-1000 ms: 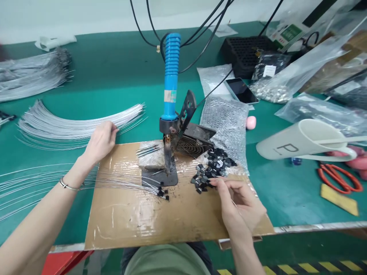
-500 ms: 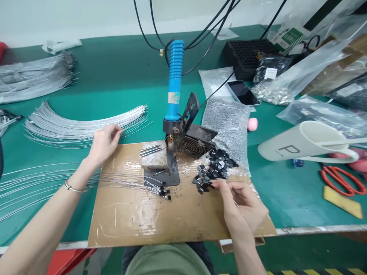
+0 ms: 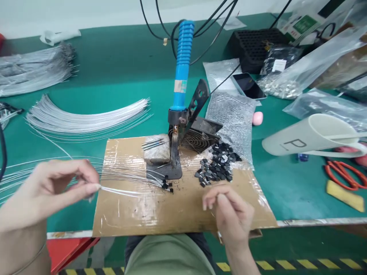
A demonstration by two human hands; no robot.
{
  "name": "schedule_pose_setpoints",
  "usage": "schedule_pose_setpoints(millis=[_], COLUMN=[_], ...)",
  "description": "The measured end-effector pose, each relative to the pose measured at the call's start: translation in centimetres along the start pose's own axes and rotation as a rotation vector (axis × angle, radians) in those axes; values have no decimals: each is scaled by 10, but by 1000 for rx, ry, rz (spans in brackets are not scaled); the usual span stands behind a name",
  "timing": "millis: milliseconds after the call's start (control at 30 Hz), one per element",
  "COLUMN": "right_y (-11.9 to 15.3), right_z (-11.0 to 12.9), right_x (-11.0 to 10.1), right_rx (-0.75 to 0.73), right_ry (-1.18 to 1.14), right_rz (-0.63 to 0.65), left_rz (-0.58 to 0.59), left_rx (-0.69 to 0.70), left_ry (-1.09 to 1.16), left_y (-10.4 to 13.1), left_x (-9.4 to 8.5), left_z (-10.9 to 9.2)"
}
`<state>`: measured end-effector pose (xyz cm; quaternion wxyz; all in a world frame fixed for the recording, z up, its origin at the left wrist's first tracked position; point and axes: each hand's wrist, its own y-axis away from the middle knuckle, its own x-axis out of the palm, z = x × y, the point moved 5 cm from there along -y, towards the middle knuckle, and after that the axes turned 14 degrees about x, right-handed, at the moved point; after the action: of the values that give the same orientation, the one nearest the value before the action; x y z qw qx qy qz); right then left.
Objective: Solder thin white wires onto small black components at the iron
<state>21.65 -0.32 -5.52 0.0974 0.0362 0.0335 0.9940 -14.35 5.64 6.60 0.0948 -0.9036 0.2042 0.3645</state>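
Note:
My left hand [image 3: 71, 187] pinches a thin white wire [image 3: 120, 191], whose blurred free end reaches right over the cardboard sheet [image 3: 123, 219]. More of that wire trails back toward the bundle of white wires [image 3: 91, 118] behind. My right hand [image 3: 229, 210] is closed over the cardboard's right part, thumb and fingers together; whatever lies between them cannot be made out. Just beyond it is a pile of small black connectors [image 3: 219, 166]. Between the hands lie several wires tipped with black connectors [image 3: 166, 185]. A blue-handled soldering iron [image 3: 183, 65] stands upright in its holder at the centre.
Behind the cardboard, metal rods rest on a pale block [image 3: 157, 152] beside the iron's tip. Bubble wrap [image 3: 229, 118], a phone [image 3: 249, 86], a large white mug [image 3: 304, 137], red scissors [image 3: 345, 175] and a yellow sponge [image 3: 345, 196] occupy the right. Cables hang above the iron.
My left hand has come from the wire bundle toward me and left, bringing a white wire. My right hand has drawn back slightly from the connector pile. The view has shifted a little.

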Motion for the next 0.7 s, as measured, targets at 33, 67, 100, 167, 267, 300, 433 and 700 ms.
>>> schedule_pose_setpoints(millis=[33,67,100,167,267,300,433,700], right_y=[6,11,15,20,19,18,13,13], right_z=[4,7,9,14,20,22,24,9], right_x=[13,25,36,53,62,62,58,51], right_rx=[3,30,66,107,129,129,127,151], right_ry=[6,15,11,-33,-41,-14,83,28], right_rz=[106,205,281,387,373,338,254,243], left_rz=[61,87,106,96,107,111,95,101], left_rx=[35,60,73,56,19,13,34,49], left_ry=[76,135,189,238,309,322,324,269], left_y=[1,0,-2,-5,-6,-5,-3,-3], left_x=[12,23,35,53,74,78,79,68], left_z=[-1,-2,-2,1,5,6,7,8])
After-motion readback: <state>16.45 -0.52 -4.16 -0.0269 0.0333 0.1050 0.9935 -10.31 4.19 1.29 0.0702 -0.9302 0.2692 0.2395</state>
